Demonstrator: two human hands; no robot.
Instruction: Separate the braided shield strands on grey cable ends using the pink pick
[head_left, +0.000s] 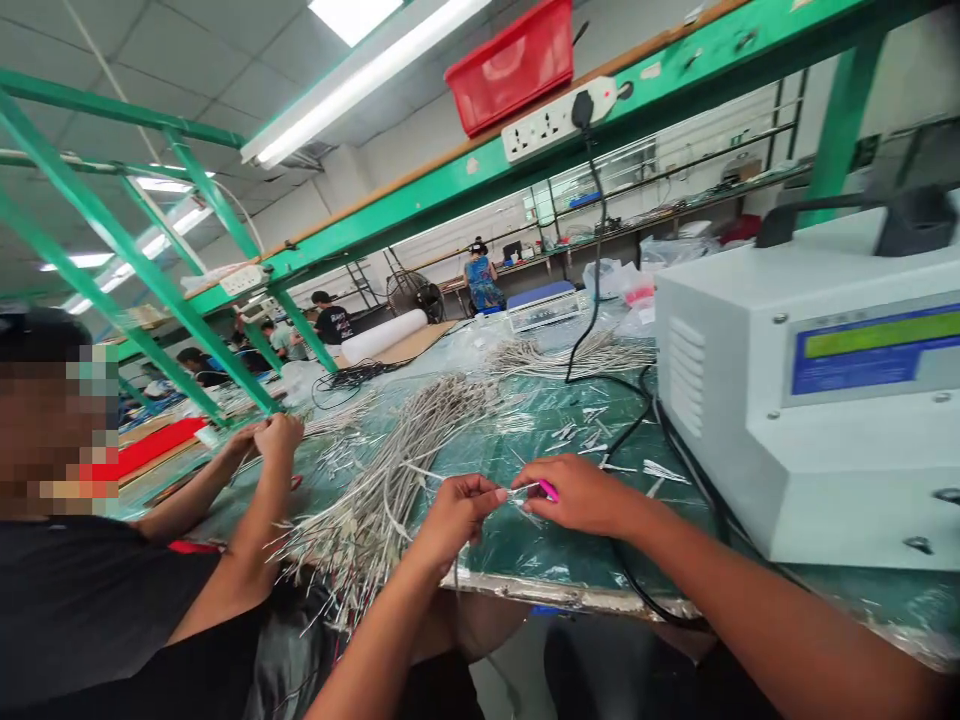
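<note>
Materials and Surface Finishes

Dark-green bench top (525, 555): glossy, plastic-looking, rippled. Off-white bundled cables (424, 425): matt, plastic-like sheathing. Bright-red rectangular bin (514, 65): smooth, shiny plastic. Long green beam (420, 203): painted metal, low sheen. Pale-grey boxy machine housing (712, 420): smooth, satin. Slim pink object (549, 490): smooth, plastic-looking.

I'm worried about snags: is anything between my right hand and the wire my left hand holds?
Nothing visible: the thin pale wire spans the small gap from the left hand to the right hand, which holds a pink item.
</note>
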